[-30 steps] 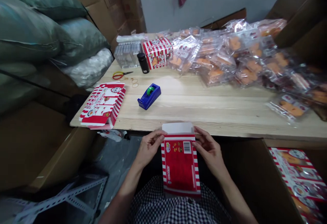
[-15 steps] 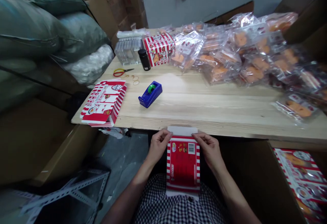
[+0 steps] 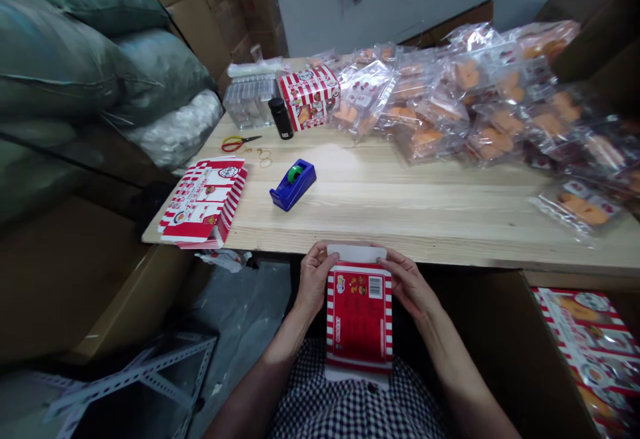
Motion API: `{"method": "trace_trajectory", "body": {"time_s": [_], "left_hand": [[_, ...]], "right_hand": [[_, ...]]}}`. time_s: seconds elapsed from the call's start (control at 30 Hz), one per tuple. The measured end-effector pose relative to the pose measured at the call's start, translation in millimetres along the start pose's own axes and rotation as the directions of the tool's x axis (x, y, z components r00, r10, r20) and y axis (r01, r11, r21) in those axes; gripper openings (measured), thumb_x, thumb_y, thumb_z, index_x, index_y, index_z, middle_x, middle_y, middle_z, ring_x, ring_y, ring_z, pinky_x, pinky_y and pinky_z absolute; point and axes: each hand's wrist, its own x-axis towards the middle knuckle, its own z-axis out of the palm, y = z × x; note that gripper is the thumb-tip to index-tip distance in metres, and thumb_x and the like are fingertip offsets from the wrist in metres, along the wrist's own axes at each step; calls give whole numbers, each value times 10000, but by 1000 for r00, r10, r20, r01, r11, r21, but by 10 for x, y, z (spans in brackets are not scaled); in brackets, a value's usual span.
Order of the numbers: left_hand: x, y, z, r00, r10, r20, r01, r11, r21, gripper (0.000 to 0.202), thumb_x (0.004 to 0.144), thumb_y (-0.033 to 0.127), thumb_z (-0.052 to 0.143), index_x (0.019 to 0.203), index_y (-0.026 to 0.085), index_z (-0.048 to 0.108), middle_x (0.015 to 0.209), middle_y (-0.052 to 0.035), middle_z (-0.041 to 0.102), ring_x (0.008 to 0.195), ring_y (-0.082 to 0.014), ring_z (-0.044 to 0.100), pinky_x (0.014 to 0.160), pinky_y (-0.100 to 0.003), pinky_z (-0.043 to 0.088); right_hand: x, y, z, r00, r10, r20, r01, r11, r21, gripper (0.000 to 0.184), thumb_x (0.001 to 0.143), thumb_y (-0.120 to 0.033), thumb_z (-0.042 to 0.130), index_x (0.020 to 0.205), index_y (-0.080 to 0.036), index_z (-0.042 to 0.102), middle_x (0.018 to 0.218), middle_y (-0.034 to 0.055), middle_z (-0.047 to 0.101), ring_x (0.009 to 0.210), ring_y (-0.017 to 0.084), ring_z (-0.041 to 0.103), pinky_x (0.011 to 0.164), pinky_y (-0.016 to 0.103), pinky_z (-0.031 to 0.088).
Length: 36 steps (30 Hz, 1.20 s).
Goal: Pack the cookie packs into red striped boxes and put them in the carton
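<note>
Left hand (image 3: 313,282) and right hand (image 3: 409,285) shift grip versus half a second ago: fingers now reach higher and further behind the top flap (image 3: 357,253) of the box (image 3: 359,319). Clock read from the box, 12 pointing away from the person.

Table (image 3: 410,205) spans 10 to 2, its near edge just beyond the box. Green sacks (image 3: 55,52) piled at 10. Open carton (image 3: 495,332) at 3, red-white packs (image 3: 583,339) in it. Clear bags (image 3: 430,135) with orange pieces heaped on the table, mostly 12 to 2. Flat stack (image 3: 203,202) of printed cardboard at 10, by the table's left end. Box sits over the lap, off the table, red barcode panel up, white top flap toward 12, white bottom flap (image 3: 357,377) toward 6, against checked cloth (image 3: 345,412).

Left hand at 10 on it, right at 2; each pinches a top corner, thumb on the near face, fingers curled behind, tips partly hidden. Clear cases (image 3: 253,102) and standing box (image 3: 310,99) at 11. Blue tape dispenser (image 3: 293,185) also 11, green roll in it. Black bottle (image 3: 281,119) touching or just beside the standing box, can't tell. Scissors (image 3: 240,143) between 10 and 11, thin bands (image 3: 265,157) near them.
</note>
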Motion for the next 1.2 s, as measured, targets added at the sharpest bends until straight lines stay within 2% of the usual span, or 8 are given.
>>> {"method": "trace_trajectory", "body": {"time_s": [0.13, 0.23, 0.4, 0.5, 0.6, 0.77, 1.0, 1.2], "left_hand": [[-13, 31, -7, 999, 31, 31, -34, 996, 85, 290, 798, 257, 727, 1078, 182, 720, 959, -33, 763, 793, -152, 675, 726, -248, 496], [2, 62, 9, 993, 3, 117, -12, 997, 80, 244, 778, 212, 717, 1015, 178, 764, 1119, -68, 752, 923, -183, 687, 808, -266, 503], [56, 80, 24, 985, -65, 157, 57, 997, 58, 284, 780, 220, 702, 1054, 184, 765, 1086, -68, 766, 936, -211, 702, 827, -294, 515], [67, 77, -3, 987, -54, 149, 36, 992, 123, 321, 799, 230, 680, 1106, 178, 762, 1149, -87, 751, 1019, -243, 692, 880, -326, 515], [47, 74, -40, 990, -8, 142, -14, 988, 156, 284, 796, 194, 660, 1052, 172, 783, 1134, -96, 756, 1119, -271, 664, 979, -368, 490], [-17, 87, -92, 956, 37, 292, -86, 984, 157, 259, 851, 242, 638, 1061, 183, 778, 1284, -124, 686, 1257, -304, 595, 1097, -459, 421], [-41, 180, -185, 907, 27, 419, -188, 919, 346, 189, 889, 273, 655, 1001, 204, 791, 1250, -97, 708, 1250, -288, 606, 1092, -442, 433], [-136, 419, -152, 892, 4, 452, -208, 892, 402, 202, 909, 294, 641, 1005, 197, 791, 1247, -108, 707, 1191, -287, 643, 1044, -428, 472]], "right_hand": [[-19, 33, -15, 995, -80, -61, 76, 996, -56, 280, 729, -327, 836, 970, -220, 743, 950, 48, 799, 834, 232, 754, 752, 337, 605], [-6, 2, -51, 995, -87, 46, 92, 991, -100, 252, 738, -353, 826, 923, -224, 713, 1107, 74, 774, 979, 264, 740, 835, 381, 596], [39, -68, -57, 984, -36, 175, 50, 996, -77, 419, 790, -353, 775, 1188, -244, 701, 1371, 85, 644, 1241, 274, 624, 1050, 424, 494], [40, -64, -40, 987, -30, 157, 44, 995, -84, 407, 793, -360, 776, 1178, -237, 728, 1331, 100, 670, 1216, 279, 642, 1050, 430, 492], [37, -23, -46, 995, -48, 91, 57, 993, -100, 325, 771, -363, 794, 1066, -228, 779, 1240, 111, 722, 1191, 292, 657, 1035, 444, 498], [20, 64, -102, 991, -124, 39, 127, 987, -96, 163, 759, -350, 797, 889, -252, 803, 1139, 75, 767, 1171, 286, 665, 1050, 452, 480], [-133, -25, -188, 970, -103, 219, 146, 970, -192, 172, 819, -398, 741, 909, -265, 804, 1234, 69, 724, 1243, 303, 613, 1063, 470, 454], [-283, -101, -148, 964, -74, 255, 144, 952, -269, 181, 848, -387, 730, 944, -241, 773, 1357, 85, 650, 1271, 311, 589, 1042, 470, 473]]}}
